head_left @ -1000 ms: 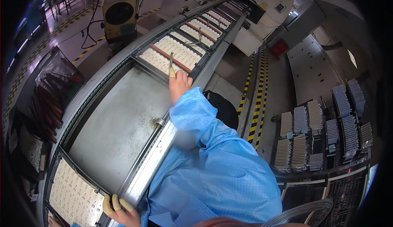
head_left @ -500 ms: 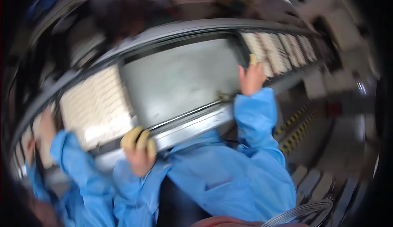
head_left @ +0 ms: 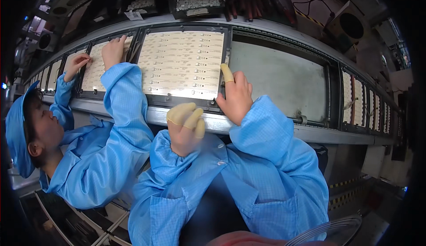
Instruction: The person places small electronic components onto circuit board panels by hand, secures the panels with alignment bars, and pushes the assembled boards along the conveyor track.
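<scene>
A pale cream circuit-board panel [head_left: 179, 64] with rows of small white parts lies in a dark frame [head_left: 153, 100] on the line before me. My right hand [head_left: 237, 96] touches the frame's right edge, its index finger stretched out in a yellow finger cot and its thumb apart. Just off the near rail, my left hand [head_left: 184, 126] is raised with several fingers in yellow cots curled in. Whether anything is inside those fingers is hidden, and the hand is slightly blurred.
Right of the panel is a recessed grey metal plate [head_left: 277, 79], with more panels [head_left: 355, 99] beyond. At my left a co-worker in blue [head_left: 95, 157] has both hands at another panel [head_left: 95, 64]. Bins of small white parts [head_left: 197, 2] stand behind the line.
My right hand has moved left, from the grey plate's far side to the panel frame's edge. My left hand has come off the near rail. The view has turned and sharpened.
</scene>
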`<state>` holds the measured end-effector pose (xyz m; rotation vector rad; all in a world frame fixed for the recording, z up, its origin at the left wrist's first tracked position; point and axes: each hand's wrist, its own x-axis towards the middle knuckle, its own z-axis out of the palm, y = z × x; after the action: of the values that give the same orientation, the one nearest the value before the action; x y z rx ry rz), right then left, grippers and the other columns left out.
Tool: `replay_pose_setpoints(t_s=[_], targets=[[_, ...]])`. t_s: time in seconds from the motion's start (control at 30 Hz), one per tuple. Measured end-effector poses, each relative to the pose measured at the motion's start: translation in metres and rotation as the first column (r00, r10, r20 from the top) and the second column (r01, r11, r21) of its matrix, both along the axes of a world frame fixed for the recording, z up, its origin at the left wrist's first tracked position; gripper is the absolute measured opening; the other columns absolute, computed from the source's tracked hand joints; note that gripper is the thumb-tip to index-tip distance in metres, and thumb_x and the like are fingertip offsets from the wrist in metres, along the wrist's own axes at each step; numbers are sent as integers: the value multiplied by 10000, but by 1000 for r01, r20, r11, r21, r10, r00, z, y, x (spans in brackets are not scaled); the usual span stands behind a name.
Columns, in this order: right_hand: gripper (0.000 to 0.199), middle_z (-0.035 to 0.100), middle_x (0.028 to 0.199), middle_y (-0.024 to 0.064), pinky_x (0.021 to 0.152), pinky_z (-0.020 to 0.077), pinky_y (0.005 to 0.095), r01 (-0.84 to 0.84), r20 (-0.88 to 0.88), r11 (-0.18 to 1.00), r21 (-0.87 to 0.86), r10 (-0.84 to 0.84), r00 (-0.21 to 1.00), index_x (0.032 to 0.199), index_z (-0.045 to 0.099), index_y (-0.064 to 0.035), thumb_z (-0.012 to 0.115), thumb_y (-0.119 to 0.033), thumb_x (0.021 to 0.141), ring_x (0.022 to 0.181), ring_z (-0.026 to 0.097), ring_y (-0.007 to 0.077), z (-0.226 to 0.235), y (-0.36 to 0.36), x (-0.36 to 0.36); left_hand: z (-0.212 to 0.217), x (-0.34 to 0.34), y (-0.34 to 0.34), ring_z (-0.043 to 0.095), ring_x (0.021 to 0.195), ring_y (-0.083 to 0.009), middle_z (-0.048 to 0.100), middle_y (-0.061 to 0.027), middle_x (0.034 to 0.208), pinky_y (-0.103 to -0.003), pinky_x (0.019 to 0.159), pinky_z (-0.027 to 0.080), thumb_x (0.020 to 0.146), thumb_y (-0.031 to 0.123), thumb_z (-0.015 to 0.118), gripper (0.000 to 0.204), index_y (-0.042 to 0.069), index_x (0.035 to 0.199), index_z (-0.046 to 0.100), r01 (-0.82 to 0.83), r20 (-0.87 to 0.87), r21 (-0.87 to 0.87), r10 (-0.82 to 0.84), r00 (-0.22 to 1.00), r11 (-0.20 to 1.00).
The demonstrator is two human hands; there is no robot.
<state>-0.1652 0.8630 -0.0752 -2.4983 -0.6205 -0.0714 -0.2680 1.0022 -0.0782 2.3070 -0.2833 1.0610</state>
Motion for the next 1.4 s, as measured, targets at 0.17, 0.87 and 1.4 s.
replay_pose_setpoints(t_s=[0.17,0.87,1.4], targets=[[707,442,1020,175,811,403,441,76,16,997,-23,-76,997,1339,351,-51,642,-94,696,944,493,361,3,-9,0,0,2,44,535,959,-305,544,-157,1057,-383,845,439,739,8,592,236,6,973,618,-39,5,17,39,999,999],[375,645,978,155,809,482,353,211,82,949,-234,-197,977,1139,581,-76,636,-248,811,902,625,292,74,95,178,48,173,190,573,952,-306,634,-141,974,-380,851,438,813,145,593,234,32,1014,631,322,-389,-3,-298,872,947],[376,642,896,109,578,497,306,440,-426,891,111,-358,831,1068,634,-40,686,-278,782,690,602,179,9,117,323,31,167,185,575,884,-279,631,-117,887,-384,826,431,805,142,573,180,46,936,651,312,-321,224,-233,918,923]])
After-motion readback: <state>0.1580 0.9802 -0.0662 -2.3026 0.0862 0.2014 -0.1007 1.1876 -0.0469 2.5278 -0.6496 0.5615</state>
